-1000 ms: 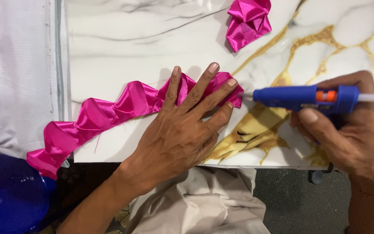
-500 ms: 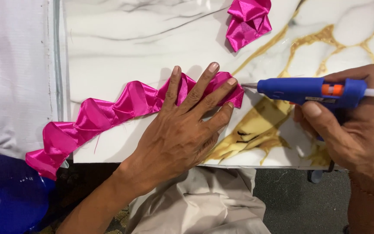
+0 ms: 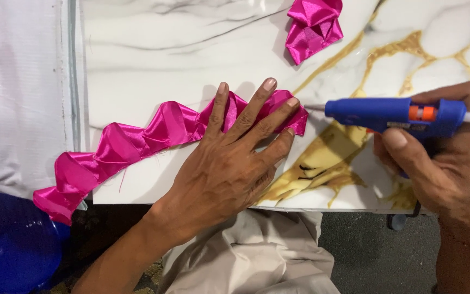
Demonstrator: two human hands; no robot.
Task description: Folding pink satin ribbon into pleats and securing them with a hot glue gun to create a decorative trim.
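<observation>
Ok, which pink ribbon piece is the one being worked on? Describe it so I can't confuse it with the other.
Start at the white and gold marble tabletop. Along its near edge lies a long folded pink satin ribbon strip, its left end hanging off the corner and its right end pinned flat under the left hand, where the blue glue gun in the right hand points. The other piece, a small bunched pink ribbon, lies untouched at the far edge.

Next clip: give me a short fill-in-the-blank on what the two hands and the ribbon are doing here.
1. The left hand presses flat on the folded ______ ribbon.
2. The right hand holds a blue glue ______ in its grip.
3. The nozzle points toward the ribbon's ______ end.
4. A second ribbon piece lies on the ______ tabletop.

Missing words: pink; gun; right; marble
</observation>
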